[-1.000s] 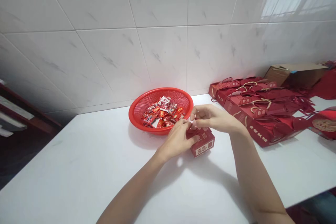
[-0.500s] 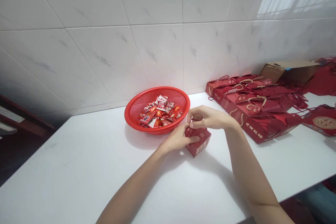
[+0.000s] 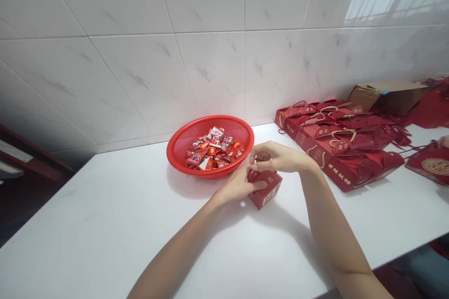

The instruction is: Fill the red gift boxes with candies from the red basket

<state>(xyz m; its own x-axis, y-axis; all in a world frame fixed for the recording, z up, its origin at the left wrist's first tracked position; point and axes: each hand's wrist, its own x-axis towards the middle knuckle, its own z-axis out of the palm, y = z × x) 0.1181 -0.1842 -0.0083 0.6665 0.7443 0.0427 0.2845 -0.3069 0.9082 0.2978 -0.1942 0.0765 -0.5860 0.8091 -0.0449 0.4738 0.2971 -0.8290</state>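
Note:
A small red candy box (image 3: pixel 270 188) with pale lettering stands on the white table, just right of a red plastic basket (image 3: pixel 175 161). My left hand (image 3: pixel 240 184) grips its near left side, thumb lying across the front. Over the top of the box, my right hand (image 3: pixel 275 156) is closed, its thumb and fingers pinched together at the upper flaps. What the right fingertips pinch is hidden behind the hand. Several wrapped candies (image 3: pixel 213 149) lie heaped inside the basket.
Rows of red gift boxes (image 3: pixel 336 145) with rope handles fill the right side. Behind them sits a cardboard box (image 3: pixel 386 96). At the far right, another person's hand (image 3: pixel 444 142) is at a red bag (image 3: pixel 431 163). A tiled wall (image 3: pixel 210 70) backs the table (image 3: pixel 115 215).
My hands stay almost where they were on the box. At the right edge, the other person's hand has come further into view by the red bag, which has shifted slightly.

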